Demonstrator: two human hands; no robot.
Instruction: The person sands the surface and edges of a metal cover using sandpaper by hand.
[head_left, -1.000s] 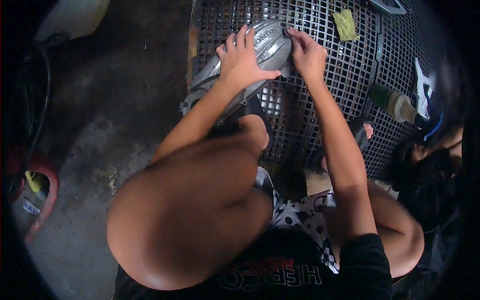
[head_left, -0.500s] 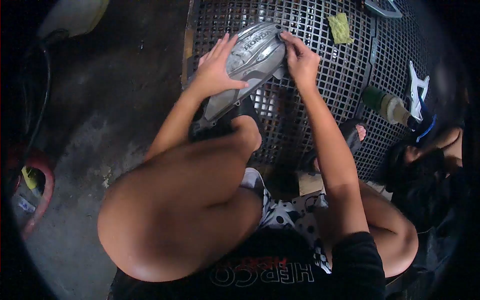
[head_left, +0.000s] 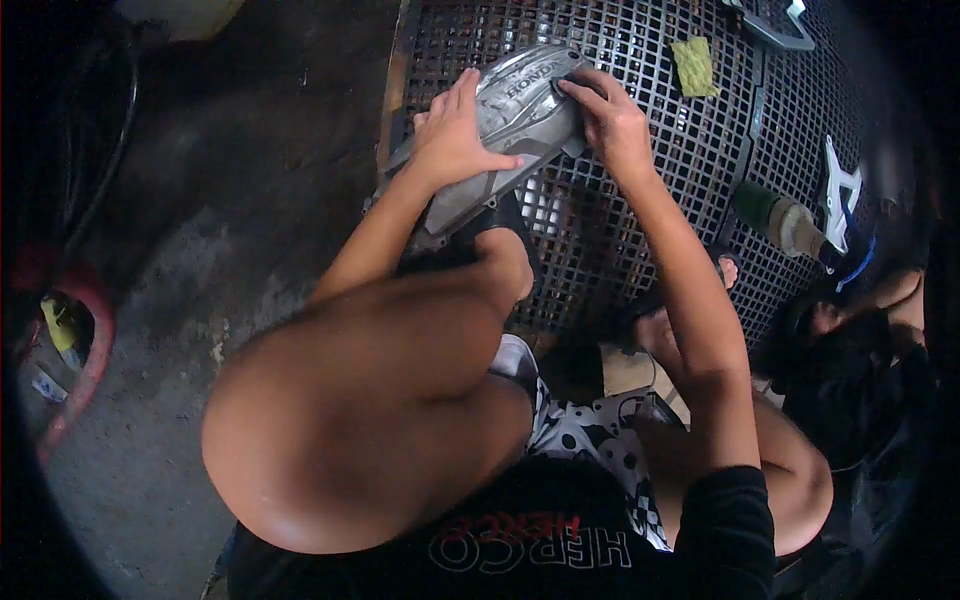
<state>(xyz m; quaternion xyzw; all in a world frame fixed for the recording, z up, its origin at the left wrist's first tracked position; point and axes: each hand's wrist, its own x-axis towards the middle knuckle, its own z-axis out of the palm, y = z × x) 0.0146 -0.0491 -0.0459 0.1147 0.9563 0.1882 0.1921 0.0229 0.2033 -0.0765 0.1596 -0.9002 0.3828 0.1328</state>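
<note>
A grey metal Honda engine cover [head_left: 545, 130] lies at a slant over the grating, its raised lettering near the far end. My left hand [head_left: 455, 140] holds the cover at its left side, fingers spread along the edge and thumb stretched across the face. Close to the lettering, my right hand [head_left: 615, 130] has thumb and fingers pinched together against the cover's upper right part. Something small and dark shows at those fingertips, too hidden to name. The cover's lower end reaches down by my shin.
Black grating [head_left: 640, 230] stretches under the work. On it are a yellow cloth [head_left: 694, 68], a green-and-clear bottle [head_left: 785, 220], a white bracket [head_left: 842, 190] and a grey metal part [head_left: 775, 25]. A red hose [head_left: 95, 340] curves on the concrete at left. Another person's arm [head_left: 890, 290] shows at right.
My right fingertips have shifted slightly down and inward over the cover's face, near the lettering. My left hand keeps its hold. The whole view has moved a little.
</note>
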